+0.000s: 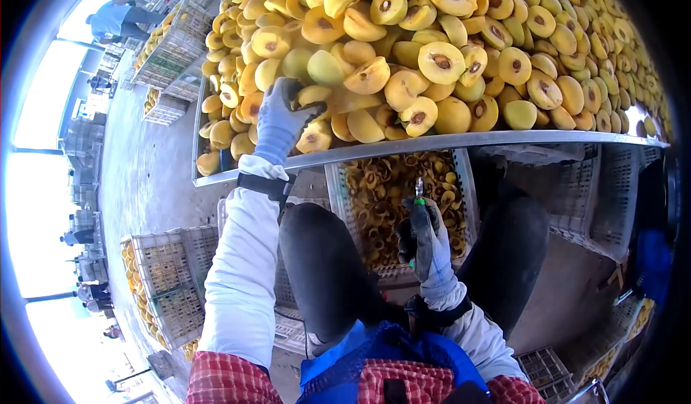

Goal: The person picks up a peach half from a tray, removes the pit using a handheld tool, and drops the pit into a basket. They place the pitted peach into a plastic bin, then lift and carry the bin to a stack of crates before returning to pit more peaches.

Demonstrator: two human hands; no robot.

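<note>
My left hand [283, 112], in a grey-blue glove with dark fingertips, reaches over the near edge of a large heap of halved yellow peaches [439, 62]. Its thumb and fingers are spread around a peach half [314, 95], and no firm grip on it shows. My right hand [430, 242], gloved the same way, is closed around a small tool [419, 192] with a green handle and a shiny metal tip. That tip points away from me, above a white crate [337, 197] of brown-yellow pit pieces and scraps. Many halves still show a brown pit centre.
The peaches lie on a table with a raised metal rim [446, 142]. My knees flank the scrap crate. Stacked crates of peaches [167, 282] stand at left, with more crates [169, 58] behind. Another person [119, 19] bends at far upper left. Grey crates [597, 195] are at right.
</note>
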